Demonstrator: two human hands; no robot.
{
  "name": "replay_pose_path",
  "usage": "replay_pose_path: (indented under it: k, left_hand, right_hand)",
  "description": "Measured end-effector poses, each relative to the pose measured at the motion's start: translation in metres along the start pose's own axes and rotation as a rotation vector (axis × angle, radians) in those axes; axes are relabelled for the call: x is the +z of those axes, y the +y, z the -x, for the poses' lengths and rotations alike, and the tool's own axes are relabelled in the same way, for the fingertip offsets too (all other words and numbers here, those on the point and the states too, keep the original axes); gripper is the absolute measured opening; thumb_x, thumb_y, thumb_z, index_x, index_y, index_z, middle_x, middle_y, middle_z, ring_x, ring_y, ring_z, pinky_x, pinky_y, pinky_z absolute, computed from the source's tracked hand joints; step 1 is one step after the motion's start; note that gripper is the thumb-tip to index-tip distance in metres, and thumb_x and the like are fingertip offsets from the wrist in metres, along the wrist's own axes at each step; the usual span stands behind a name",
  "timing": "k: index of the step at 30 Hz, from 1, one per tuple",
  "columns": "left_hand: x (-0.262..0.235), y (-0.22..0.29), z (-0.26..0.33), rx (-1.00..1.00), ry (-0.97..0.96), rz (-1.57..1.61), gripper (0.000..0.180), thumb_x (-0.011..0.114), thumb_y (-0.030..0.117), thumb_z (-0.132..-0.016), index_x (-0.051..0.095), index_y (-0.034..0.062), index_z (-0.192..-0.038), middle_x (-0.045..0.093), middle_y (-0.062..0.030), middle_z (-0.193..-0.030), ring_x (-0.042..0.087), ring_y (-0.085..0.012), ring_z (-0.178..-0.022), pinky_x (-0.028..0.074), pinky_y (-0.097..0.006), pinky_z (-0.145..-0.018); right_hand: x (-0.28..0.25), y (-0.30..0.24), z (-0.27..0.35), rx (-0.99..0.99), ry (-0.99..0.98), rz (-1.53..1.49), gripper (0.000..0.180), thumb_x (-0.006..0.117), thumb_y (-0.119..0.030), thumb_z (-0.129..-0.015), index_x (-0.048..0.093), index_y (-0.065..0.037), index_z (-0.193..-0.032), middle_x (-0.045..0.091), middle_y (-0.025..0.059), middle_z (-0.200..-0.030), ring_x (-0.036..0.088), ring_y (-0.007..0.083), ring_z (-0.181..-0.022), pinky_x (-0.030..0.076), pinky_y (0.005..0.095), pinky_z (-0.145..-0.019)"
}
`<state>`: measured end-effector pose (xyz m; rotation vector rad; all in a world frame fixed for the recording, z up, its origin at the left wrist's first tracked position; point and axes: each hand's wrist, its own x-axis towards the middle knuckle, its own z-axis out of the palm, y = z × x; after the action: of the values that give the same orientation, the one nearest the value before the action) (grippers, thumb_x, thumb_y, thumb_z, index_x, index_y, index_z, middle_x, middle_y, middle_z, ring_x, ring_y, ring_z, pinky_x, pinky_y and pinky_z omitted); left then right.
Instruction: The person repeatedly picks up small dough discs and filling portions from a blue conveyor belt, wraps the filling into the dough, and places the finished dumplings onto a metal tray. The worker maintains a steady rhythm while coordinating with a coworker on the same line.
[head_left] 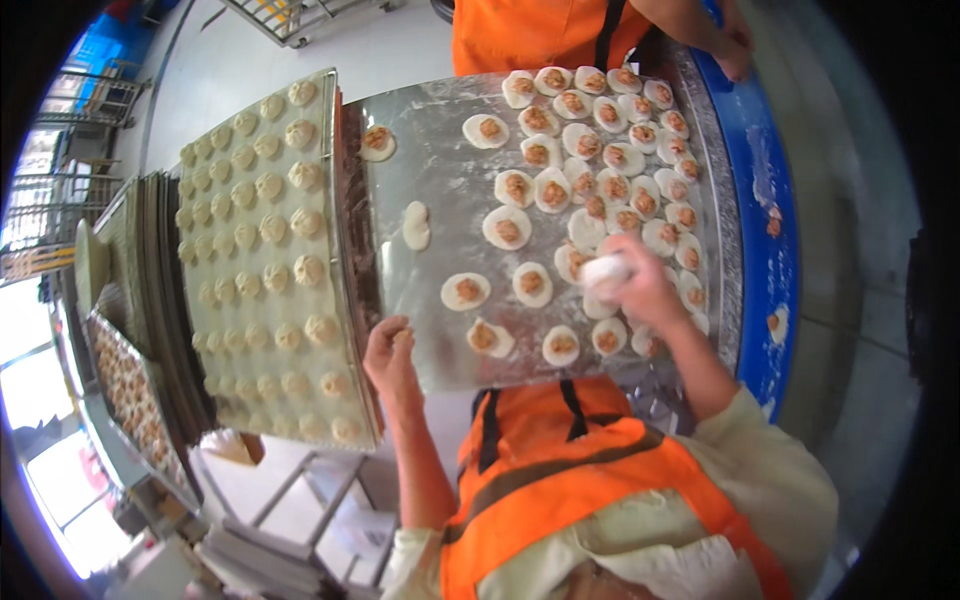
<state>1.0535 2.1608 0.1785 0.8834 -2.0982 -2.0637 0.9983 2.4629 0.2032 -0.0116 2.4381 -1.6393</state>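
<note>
My right hand (648, 292), blurred by motion, is closed around a white piece of dough (606, 271) above the right half of the metal worktop (425, 300). Beneath and around it lie many flat dough rounds with a mound of orange-brown filling, such as one dough round (507, 229). By the worktop's near left corner my left hand (393, 352) has its fingers curled together; whatever they hold cannot be made out. Left of that hand, rows of pleated filled buns (308, 269) sit on a large lined tray (262, 312).
One filled round (378, 143) and a bare dough piece (417, 226) lie on the worktop's left part. A blue strip (765, 250) runs along the right. Across the worktop stands a co-worker in an orange apron (540, 35). Stacked trays (165, 290) and racks stand at left.
</note>
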Motion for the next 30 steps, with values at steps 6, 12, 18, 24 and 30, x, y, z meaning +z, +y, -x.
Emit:
replay_pose_path:
  k: [6,12,18,24,30]
  left_hand:
    - [-0.031,-0.014,0.005,-0.031,-0.051,-0.021,0.019,0.052,0.005,-0.073,0.055,0.0015,-0.091,0.055,-0.0031,-0.085,0.051,-0.0090,-0.073,0.039,-0.021,-0.064]
    - [-0.033,-0.018,0.003,-0.114,-0.069,0.021,0.019,0.051,-0.003,-0.070,0.054,-0.0015,-0.088,0.053,-0.0044,-0.085,0.048,-0.0101,-0.078,0.039,-0.021,-0.069]
    - [-0.010,-0.023,0.002,-0.029,-0.120,-0.055,0.018,0.053,0.001,-0.070,0.055,0.0002,-0.089,0.056,-0.0041,-0.084,0.051,-0.0100,-0.072,0.040,-0.021,-0.064]
    - [0.062,-0.020,0.039,0.207,-0.404,-0.410,0.018,0.055,0.002,-0.068,0.056,0.0019,-0.086,0.056,-0.0118,-0.081,0.055,-0.0212,-0.068,0.045,-0.029,-0.061]
    - [0.110,-0.042,0.059,0.403,-0.357,-0.661,0.018,0.060,0.009,-0.063,0.053,0.0056,-0.080,0.052,-0.0131,-0.078,0.051,-0.0307,-0.072,0.042,-0.038,-0.060]
  right_hand:
    - [0.102,0.026,0.029,0.046,-0.142,0.519,0.037,0.065,-0.025,-0.065,0.047,-0.006,-0.092,0.054,0.0125,-0.077,0.053,0.0299,-0.072,0.043,0.0374,-0.064]
    - [0.086,0.027,0.029,-0.109,0.041,0.699,0.032,0.062,-0.024,-0.067,0.047,-0.007,-0.090,0.051,0.0106,-0.083,0.050,0.0292,-0.080,0.042,0.0376,-0.066]
    - [0.093,0.044,0.036,-0.135,0.001,0.663,0.022,0.059,-0.023,-0.069,0.048,-0.007,-0.081,0.050,0.0093,-0.074,0.052,0.0281,-0.071,0.042,0.0381,-0.057]
    - [0.099,0.036,0.031,-0.066,0.020,0.648,0.028,0.049,-0.032,-0.077,0.050,-0.005,-0.069,0.052,0.0119,-0.068,0.053,0.0294,-0.066,0.042,0.0392,-0.056]
    - [0.081,0.035,0.026,-0.082,-0.053,0.507,0.029,0.044,-0.028,-0.080,0.054,-0.004,-0.069,0.054,0.0134,-0.062,0.054,0.0313,-0.061,0.041,0.0410,-0.054]
